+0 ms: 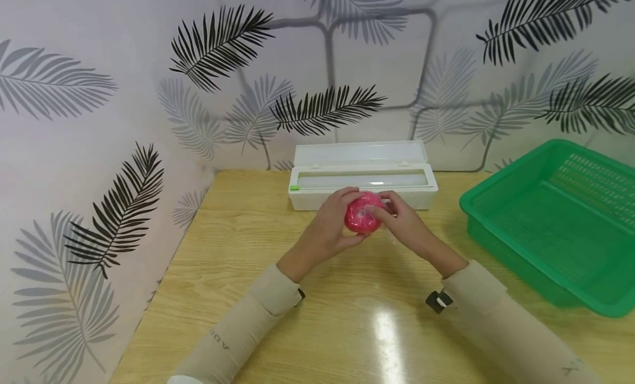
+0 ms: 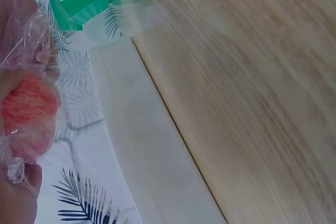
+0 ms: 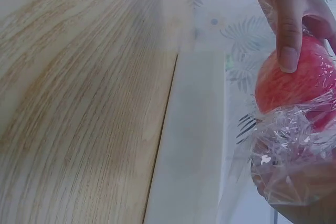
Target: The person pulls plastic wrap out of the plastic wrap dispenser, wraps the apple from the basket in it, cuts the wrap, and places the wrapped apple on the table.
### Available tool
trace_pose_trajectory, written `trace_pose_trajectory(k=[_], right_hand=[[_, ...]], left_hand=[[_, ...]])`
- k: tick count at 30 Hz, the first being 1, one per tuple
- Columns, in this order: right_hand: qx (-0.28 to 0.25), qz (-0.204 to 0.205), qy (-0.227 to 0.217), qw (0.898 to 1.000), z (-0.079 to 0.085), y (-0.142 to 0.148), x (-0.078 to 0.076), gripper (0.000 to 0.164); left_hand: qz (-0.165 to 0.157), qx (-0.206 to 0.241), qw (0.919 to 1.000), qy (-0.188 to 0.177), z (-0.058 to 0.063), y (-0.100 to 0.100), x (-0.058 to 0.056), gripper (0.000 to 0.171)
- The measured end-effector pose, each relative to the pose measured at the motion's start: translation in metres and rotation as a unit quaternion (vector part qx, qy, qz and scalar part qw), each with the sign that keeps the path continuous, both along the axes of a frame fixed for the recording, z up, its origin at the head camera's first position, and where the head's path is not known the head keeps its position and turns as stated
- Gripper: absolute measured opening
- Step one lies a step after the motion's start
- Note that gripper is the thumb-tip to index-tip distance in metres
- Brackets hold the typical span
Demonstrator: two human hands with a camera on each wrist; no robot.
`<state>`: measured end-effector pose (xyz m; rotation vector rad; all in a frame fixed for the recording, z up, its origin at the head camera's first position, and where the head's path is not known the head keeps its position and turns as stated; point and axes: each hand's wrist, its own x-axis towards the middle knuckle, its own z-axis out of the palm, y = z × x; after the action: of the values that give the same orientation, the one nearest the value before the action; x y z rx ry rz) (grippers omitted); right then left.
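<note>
A red apple (image 1: 361, 217) in clear cling film is held above the table, in front of a white box. My left hand (image 1: 329, 224) grips it from the left, fingers at the top and thumb along its lower side. From the right, my right hand (image 1: 407, 224) pinches the film, its thumb over the apple's face. In the right wrist view, crumpled cling film (image 3: 294, 145) bunches beside the apple (image 3: 278, 85) and covers part of a hand. Film also gathers on both sides of the apple (image 2: 31, 111) in the left wrist view.
The white cling film dispenser box (image 1: 364, 199) stands against the patterned wall with its lid raised, a roll (image 1: 362, 180) inside. To the right is a green plastic basket (image 1: 521, 252). Both forearms extend over the wooden table (image 1: 342, 323).
</note>
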<state>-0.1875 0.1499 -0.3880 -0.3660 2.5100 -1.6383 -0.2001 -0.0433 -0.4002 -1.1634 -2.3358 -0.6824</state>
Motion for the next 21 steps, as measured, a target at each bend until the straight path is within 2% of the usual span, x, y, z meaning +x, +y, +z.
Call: trace_pose_trajectory(k=[4, 8, 10, 13, 16, 21], right_hand=[[0.018, 0.006, 0.018, 1.000, 0.000, 0.003, 0.001, 0.057], [0.023, 0.009, 0.072, 0.997, 0.003, 0.006, 0.006, 0.056], [0.010, 0.012, 0.106, 0.994, 0.009, 0.006, 0.010, 0.055], [-0.014, 0.023, 0.163, 0.986, 0.019, 0.006, 0.019, 0.053], [-0.031, 0.048, 0.224, 0.973, 0.027, 0.007, 0.025, 0.051], [-0.027, 0.069, 0.272, 0.959, 0.032, 0.007, 0.027, 0.054]], left_hand=[[-0.016, 0.028, 0.9988, -0.036, 0.002, -0.001, -0.004, 0.083], [-0.020, 0.066, 0.9951, -0.071, 0.005, -0.001, -0.007, 0.084], [-0.017, 0.083, 0.9925, -0.088, 0.006, -0.002, -0.008, 0.085], [-0.016, 0.106, 0.9876, -0.114, 0.008, -0.003, -0.009, 0.086], [-0.022, 0.131, 0.9806, -0.144, 0.012, -0.004, -0.010, 0.085], [-0.026, 0.148, 0.9712, -0.185, 0.023, -0.006, -0.012, 0.082]])
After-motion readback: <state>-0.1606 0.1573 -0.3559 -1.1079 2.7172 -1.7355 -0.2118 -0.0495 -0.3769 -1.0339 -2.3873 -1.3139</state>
